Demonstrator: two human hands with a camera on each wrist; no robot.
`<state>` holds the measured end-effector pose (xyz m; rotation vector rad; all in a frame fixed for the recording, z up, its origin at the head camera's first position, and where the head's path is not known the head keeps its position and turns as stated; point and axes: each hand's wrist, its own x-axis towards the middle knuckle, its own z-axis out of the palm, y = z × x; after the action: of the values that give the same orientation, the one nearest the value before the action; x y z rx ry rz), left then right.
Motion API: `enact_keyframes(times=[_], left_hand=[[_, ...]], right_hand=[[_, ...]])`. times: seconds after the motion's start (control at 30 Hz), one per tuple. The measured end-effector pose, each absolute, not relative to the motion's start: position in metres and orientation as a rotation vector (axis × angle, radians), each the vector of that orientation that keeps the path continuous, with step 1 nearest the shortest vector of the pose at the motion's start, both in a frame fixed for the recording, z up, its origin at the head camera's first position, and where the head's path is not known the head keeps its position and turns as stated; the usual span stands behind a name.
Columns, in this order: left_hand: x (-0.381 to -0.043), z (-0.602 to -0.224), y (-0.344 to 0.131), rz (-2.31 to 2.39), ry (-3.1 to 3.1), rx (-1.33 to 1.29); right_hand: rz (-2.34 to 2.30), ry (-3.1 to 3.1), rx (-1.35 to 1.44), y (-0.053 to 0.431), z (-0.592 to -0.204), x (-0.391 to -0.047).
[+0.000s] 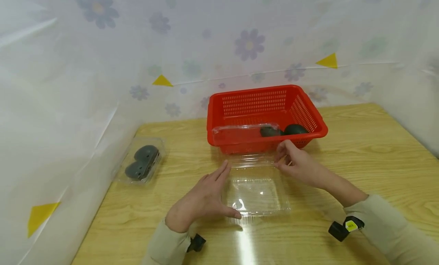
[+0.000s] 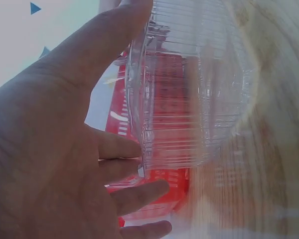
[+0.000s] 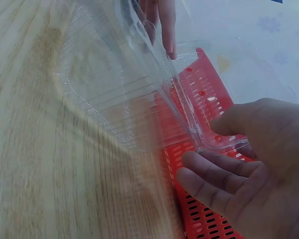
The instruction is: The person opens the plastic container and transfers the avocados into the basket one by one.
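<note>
An open clear plastic clamshell box (image 1: 255, 196) lies on the table, its raised lid (image 1: 240, 135) overlapping the basket's front wall in the head view. My left hand (image 1: 205, 198) spans the box's left side, fingers straight, with the thumb by the front rim. In the left wrist view its fingertips (image 2: 134, 149) touch the clear edge. At the back right corner, by the hinge, my right hand (image 1: 298, 164) pinches the plastic between thumb and curled fingers. Through the clear walls the wood shows, and no fruit sits inside this box.
Behind the box stands a red plastic basket (image 1: 219, 139) with two dark green, avocado-like fruits (image 1: 295, 129) at its right. On the left, a second clear box (image 1: 159, 145) holds two dark rounded things (image 1: 145, 153). A flowered white sheet (image 1: 205, 51) hangs behind the table.
</note>
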<state>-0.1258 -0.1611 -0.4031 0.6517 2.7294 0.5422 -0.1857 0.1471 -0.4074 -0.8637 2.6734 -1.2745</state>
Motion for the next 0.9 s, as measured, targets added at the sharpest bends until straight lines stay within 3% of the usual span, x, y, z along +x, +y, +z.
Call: enact_keyframes(times=[0.37, 0.9], left_hand=[[-0.128, -0.406, -0.163, 0.647, 2.75, 0.822], [-0.133, -0.401, -0.175, 0.827, 2.656, 0.58]], right_hand=[[-1.318, 2.649, -0.849, 0.151, -0.411, -0.185], [-1.248, 2.819, -0.988, 0.162, -0.42, -0.184]])
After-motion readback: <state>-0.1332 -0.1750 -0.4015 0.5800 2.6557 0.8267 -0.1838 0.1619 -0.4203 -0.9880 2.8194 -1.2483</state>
